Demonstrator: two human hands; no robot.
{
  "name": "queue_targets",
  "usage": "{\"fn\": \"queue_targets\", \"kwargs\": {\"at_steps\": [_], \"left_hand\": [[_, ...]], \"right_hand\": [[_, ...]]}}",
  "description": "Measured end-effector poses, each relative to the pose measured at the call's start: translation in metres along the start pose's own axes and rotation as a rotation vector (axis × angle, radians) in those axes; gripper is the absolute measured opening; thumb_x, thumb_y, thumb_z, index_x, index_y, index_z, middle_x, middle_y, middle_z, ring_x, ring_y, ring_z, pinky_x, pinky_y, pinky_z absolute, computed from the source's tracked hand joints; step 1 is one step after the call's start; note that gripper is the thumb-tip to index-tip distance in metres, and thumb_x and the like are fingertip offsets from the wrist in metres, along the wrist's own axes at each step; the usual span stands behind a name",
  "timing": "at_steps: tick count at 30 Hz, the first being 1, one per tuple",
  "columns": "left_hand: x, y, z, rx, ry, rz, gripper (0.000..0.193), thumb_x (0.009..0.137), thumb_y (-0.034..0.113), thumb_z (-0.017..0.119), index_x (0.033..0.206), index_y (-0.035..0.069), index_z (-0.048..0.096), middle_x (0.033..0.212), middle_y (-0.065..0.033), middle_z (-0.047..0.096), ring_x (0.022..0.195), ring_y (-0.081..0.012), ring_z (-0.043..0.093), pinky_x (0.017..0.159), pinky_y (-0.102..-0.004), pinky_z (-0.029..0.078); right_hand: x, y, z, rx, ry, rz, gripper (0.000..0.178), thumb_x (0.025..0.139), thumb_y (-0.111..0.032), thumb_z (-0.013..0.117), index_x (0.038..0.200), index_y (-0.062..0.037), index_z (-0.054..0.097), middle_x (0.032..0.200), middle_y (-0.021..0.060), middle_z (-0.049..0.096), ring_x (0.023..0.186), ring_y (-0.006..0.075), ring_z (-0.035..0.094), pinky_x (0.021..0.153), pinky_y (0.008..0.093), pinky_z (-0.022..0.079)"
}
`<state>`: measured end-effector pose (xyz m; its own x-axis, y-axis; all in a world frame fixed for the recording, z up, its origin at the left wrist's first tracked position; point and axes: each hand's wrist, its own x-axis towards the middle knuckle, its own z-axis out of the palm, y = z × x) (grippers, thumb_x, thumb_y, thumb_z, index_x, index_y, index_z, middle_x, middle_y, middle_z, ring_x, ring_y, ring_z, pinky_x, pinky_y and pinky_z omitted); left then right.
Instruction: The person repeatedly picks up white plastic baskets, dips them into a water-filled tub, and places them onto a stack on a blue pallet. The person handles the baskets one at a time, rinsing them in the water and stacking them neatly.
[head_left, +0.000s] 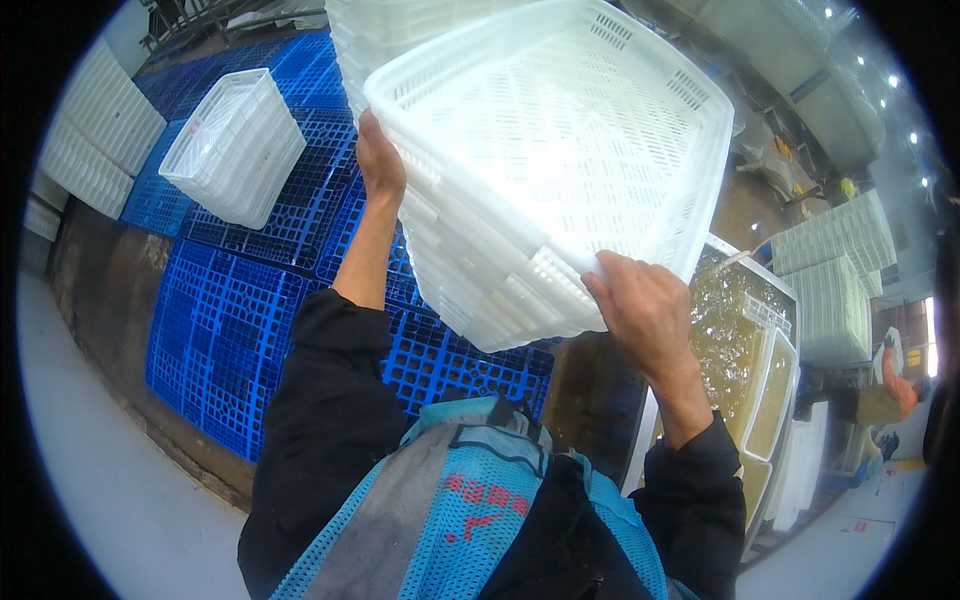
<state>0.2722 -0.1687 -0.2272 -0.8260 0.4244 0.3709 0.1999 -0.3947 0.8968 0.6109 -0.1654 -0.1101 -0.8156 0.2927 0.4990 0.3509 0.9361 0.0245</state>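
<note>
Tilted in front of me is a stack of white slotted plastic baskets (560, 150), nested in one another, with the bare inside of the top one showing. My left hand (381, 160) grips the stack's left side near the rim. On the near right corner my right hand (645, 305) is closed over the rim, its thumb on the edge. The stack's lower part hangs over blue slatted pallets (225, 335). Behind it, partly hidden, rises another white basket stack (350, 40).
A shorter basket stack (235, 150) stands on the pallets to the left, with tall stacks (100, 125) beyond. At my right is a water-filled tank (730, 340) with a white frame in it. More stacks (835, 270) and a person in orange (895, 380) are farther right.
</note>
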Motion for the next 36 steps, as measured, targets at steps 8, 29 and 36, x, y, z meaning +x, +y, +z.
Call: {"fn": "queue_targets", "kwargs": {"at_steps": [8, 29, 36], "left_hand": [[0.002, -0.003, -0.001, -0.125, -0.056, -0.043, 0.072, 0.095, 0.057, 0.027, 0.130, -0.002, 0.045, 0.122, -0.0204, 0.056, 0.112, -0.0284, 0.056, 0.096, -0.0372, 0.046], [0.060, -0.097, -0.071, 0.717, -0.169, 0.574, 0.040, 0.093, 0.031, 0.049, 0.118, 0.002, 0.061, 0.117, -0.0157, 0.062, 0.105, -0.0319, 0.058, 0.093, -0.0412, 0.045], [-0.046, -0.026, -0.004, 0.625, -0.302, 0.562, 0.039, 0.093, 0.030, 0.049, 0.116, 0.001, 0.062, 0.114, -0.0157, 0.063, 0.104, -0.0313, 0.059, 0.092, -0.0407, 0.046]], "right_hand": [[-0.011, 0.012, -0.023, 0.257, 0.036, 0.148, 0.028, 0.082, -0.031, 0.069, 0.092, -0.0057, 0.067, 0.070, 0.0098, 0.065, 0.063, 0.0249, 0.061, 0.065, 0.0346, 0.046], [-0.059, 0.041, 0.018, 0.462, 0.586, 0.166, 0.035, 0.078, -0.027, 0.067, 0.099, 0.0005, 0.065, 0.095, 0.0197, 0.065, 0.094, 0.0320, 0.061, 0.094, 0.0432, 0.042], [-0.294, 0.110, 0.026, 0.424, 0.539, 0.952, 0.046, 0.086, -0.021, 0.060, 0.127, -0.0001, 0.052, 0.126, 0.0195, 0.055, 0.121, 0.0317, 0.050, 0.104, 0.0389, 0.039]]}}
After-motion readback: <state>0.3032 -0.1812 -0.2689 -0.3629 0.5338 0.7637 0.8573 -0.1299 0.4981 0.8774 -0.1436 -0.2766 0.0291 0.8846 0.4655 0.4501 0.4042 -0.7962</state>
